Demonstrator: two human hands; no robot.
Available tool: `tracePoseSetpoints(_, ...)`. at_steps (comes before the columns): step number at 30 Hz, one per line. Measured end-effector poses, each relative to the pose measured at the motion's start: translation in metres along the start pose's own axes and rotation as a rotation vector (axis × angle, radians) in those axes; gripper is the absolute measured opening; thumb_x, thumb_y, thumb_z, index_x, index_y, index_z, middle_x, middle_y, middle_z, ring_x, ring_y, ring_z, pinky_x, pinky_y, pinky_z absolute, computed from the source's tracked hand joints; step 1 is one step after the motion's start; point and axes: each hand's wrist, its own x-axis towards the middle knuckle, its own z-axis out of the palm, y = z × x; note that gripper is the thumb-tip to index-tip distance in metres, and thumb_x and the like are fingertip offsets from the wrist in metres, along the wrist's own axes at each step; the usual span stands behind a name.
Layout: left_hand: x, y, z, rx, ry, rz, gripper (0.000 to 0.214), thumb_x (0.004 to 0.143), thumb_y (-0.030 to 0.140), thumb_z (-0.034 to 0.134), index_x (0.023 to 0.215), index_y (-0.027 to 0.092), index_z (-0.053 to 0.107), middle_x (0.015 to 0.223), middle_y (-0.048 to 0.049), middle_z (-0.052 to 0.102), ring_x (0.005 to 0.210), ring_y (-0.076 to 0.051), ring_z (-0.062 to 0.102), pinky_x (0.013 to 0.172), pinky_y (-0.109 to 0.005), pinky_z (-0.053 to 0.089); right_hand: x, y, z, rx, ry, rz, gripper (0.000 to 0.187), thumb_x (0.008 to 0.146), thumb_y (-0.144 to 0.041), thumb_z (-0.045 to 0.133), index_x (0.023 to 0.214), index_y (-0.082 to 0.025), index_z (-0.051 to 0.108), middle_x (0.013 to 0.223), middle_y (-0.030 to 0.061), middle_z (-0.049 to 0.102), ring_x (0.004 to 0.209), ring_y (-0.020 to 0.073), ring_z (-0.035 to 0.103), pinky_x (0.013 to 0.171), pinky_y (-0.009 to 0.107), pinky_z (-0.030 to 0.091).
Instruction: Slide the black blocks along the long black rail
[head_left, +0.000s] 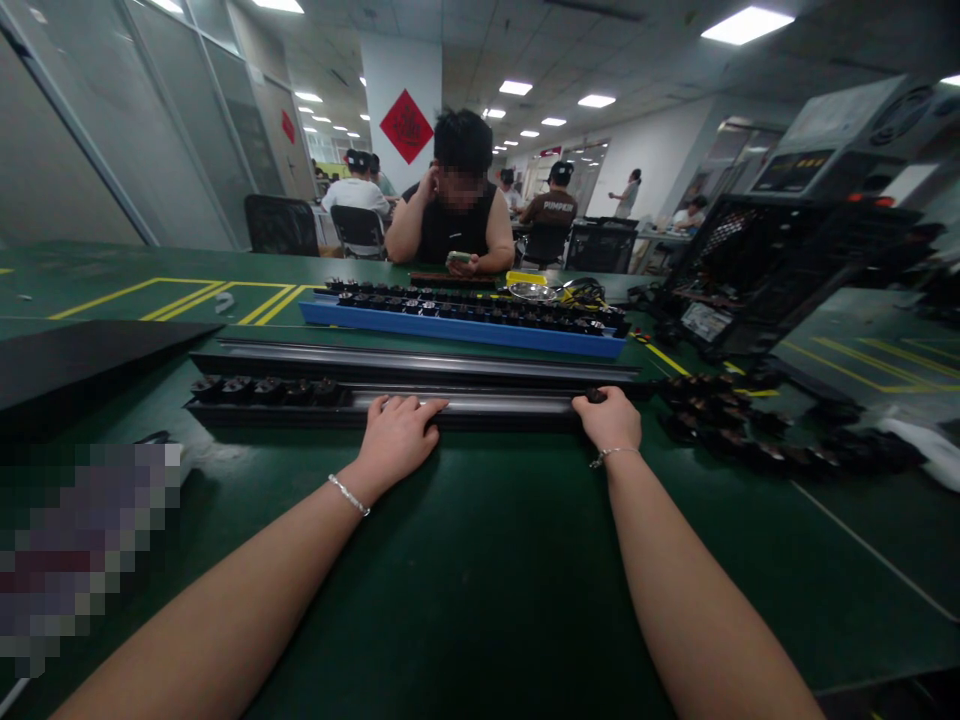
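Note:
A long black metal channel [480, 420] lies crosswise before me, with a shiny inner floor. Several black round-topped parts [266, 390] sit in a row in its left end. My left hand [399, 432] rests over the near rim around the middle, its fingers stretched out and apart, holding nothing. At the right end, my right hand [609, 418] is closed around a small dark part that looks like the black part [595, 395] type in the row. Its lower portion is hidden by my fingers.
Behind lies a second black channel [427, 358], then a blue channel [465, 325] full of black parts. Loose black parts [772, 430] are heaped at right, below an open black computer case [750, 270]. A person [450, 215] with a phone sits opposite. A dark panel [90, 360] lies left.

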Motion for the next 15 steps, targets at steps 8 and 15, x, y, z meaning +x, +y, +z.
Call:
tracePoseSetpoints(8, -0.001, 0.0, 0.001, 0.016, 0.012, 0.002, 0.042, 0.083, 0.03, 0.042, 0.123, 0.033, 0.054, 0.098, -0.0043, 0.065, 0.097, -0.024, 0.055, 0.095, -0.043, 0.028, 0.007, 0.006, -0.003, -0.025, 0.024, 0.036, 0.041, 0.067, -0.041, 0.057, 0.1, -0.018, 0.065, 0.091, 0.0112, 0.067, 0.086, 0.025, 0.061, 0.076, 0.034, 0.046)
tracePoseSetpoints(15, -0.001, 0.0, 0.0, 0.009, 0.01, 0.006, 0.042, 0.084, 0.03, 0.042, 0.123, 0.033, 0.054, 0.097, -0.0043, 0.065, 0.096, -0.024, 0.055, 0.094, -0.043, 0.028, 0.026, 0.042, -0.017, -0.048, 0.121, 0.139, 0.044, 0.066, -0.038, 0.057, 0.103, -0.015, 0.065, 0.093, 0.0143, 0.066, 0.089, 0.0276, 0.06, 0.077, 0.037, 0.047)
